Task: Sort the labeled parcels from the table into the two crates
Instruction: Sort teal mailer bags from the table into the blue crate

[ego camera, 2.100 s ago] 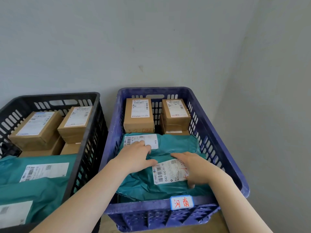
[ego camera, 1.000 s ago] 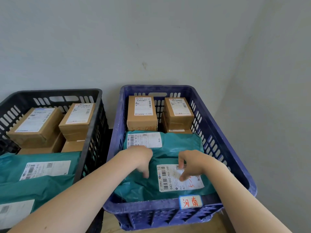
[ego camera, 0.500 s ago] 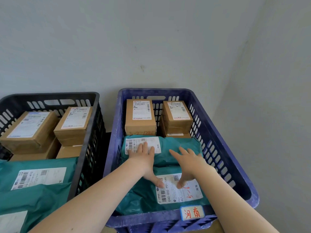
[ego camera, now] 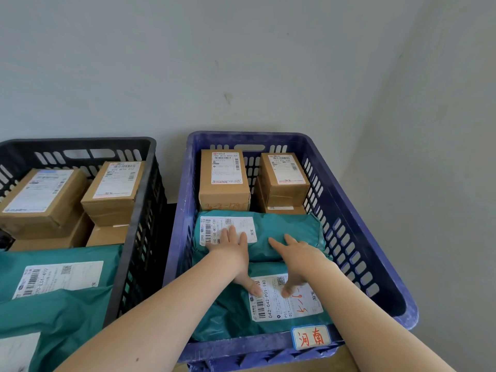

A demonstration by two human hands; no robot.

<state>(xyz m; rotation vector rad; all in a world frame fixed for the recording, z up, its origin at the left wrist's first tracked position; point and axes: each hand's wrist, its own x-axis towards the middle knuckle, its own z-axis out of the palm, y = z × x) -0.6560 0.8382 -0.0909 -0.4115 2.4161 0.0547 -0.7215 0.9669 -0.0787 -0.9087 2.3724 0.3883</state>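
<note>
Both my hands lie inside the blue crate (ego camera: 357, 210) on the right. My left hand (ego camera: 232, 251) presses flat on the rear teal mailer bag (ego camera: 290, 229), its fingers over that bag's white label, its thumb on the label of the front teal mailer bag (ego camera: 228, 312). My right hand (ego camera: 298, 260) rests with straight, spread fingers on the rear bag, thumb touching the front bag's label. Two labeled cardboard boxes (ego camera: 224, 175) (ego camera: 284, 178) stand at the back of the blue crate.
A black crate (ego camera: 134, 210) stands to the left, holding labeled cardboard boxes (ego camera: 110, 191) at the back and teal mailer bags (ego camera: 59, 296) in front. The blue crate carries a handwritten tag (ego camera: 310, 337) on its front rim. A grey wall corner stands behind and to the right.
Both hands, curled at the front bag's label a second ago, have flattened and reached forward onto the rear bag. The front bag lies settled near the crate's front.
</note>
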